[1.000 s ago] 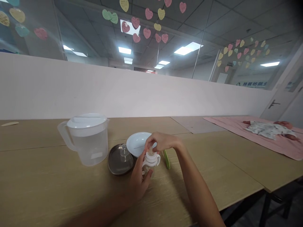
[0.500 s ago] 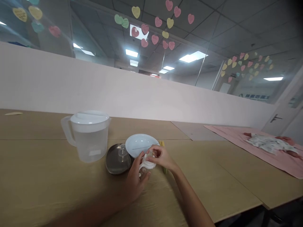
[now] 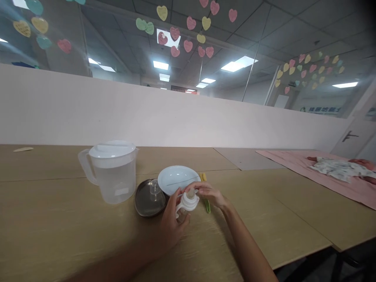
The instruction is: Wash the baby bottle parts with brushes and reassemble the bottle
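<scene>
My left hand [image 3: 173,221] is wrapped around a baby bottle [image 3: 188,203] with a white collar, a side handle and a clear teat on top. The bottle is tilted, and its lower part is mostly hidden by my fingers. My right hand [image 3: 210,194] is beside the teat with its fingers stretched out and apart, gripping nothing. Just behind the hands is a white bowl [image 3: 176,172] with a thin straight object in it. To the left, a dark metal tray [image 3: 143,205] carries a clear plastic cap [image 3: 155,190].
A lidded water pitcher [image 3: 117,176] stands left of the tray. A slim yellow-and-green utensil [image 3: 207,204] lies behind my right hand. On the far right, a pink cloth [image 3: 293,164] bears a doll-like figure in patterned clothes [image 3: 337,168]. A white wall backs the table.
My right fingers have loosened from the bottle's top and spread out to the right, uncovering the teat and collar. My left hand keeps hold of the bottle. The camera view has shifted slightly.
</scene>
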The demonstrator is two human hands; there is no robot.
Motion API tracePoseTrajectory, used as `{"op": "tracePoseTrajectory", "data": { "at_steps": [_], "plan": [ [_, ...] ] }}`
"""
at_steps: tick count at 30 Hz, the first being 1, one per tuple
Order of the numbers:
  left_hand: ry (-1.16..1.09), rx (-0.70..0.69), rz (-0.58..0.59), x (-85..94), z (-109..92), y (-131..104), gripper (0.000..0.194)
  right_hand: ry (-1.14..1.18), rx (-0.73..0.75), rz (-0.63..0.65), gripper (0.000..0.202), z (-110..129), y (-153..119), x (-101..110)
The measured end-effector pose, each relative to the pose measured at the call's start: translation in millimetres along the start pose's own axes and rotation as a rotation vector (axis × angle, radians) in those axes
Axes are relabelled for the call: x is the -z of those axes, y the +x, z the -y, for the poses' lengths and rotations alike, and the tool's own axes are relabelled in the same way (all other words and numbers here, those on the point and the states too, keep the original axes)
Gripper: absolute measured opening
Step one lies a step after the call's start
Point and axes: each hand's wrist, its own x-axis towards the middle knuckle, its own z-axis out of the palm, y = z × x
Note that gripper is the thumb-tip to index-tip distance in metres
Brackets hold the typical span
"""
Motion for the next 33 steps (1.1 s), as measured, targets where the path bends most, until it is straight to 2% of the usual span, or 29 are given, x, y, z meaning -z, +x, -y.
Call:
{"op": "tracePoseTrajectory", "data": {
  "at_steps": [2, 6, 11, 14, 20, 25, 27, 33],
  "plan": [
    [-0.027, 0.047, 0.003, 0.2, 1, 1, 0.064, -0.046, -0.030, 0.010, 0.035, -4, -2, 4],
    [-0.030, 0.066, -0.010, 0.2, 3, 1, 0.063, -0.239, 0.002, -0.080, 0.043, -11, 0, 4],
    [-0.011, 0.081, 0.004, 0.7, 1, 1, 0.062, -0.389, 0.022, -0.130, 0.030, -9, 4, -11],
    [0.012, 0.083, 0.015, 1.8, -3, 1, 0.061, -0.487, -0.003, -0.284, 0.032, -12, 7, -21],
    [0.046, 0.018, -0.005, 0.9, -4, 2, 0.051, -0.736, 0.135, -0.619, 0.031, -27, 15, -42],
    [0.055, 0.016, -0.012, 0.1, -1, 2, 0.050, -0.815, 0.090, -0.855, 0.026, -36, 15, -58],
    [0.046, 0.022, -0.014, -0.1, 0, 0, 0.050, -0.807, 0.082, -0.862, 0.025, -39, 14, -61],
    [0.017, 0.043, -0.003, 4.8, -4, 2, 0.058, -0.804, 0.106, -0.770, 0.029, -42, 9, -59]
  ]
}}
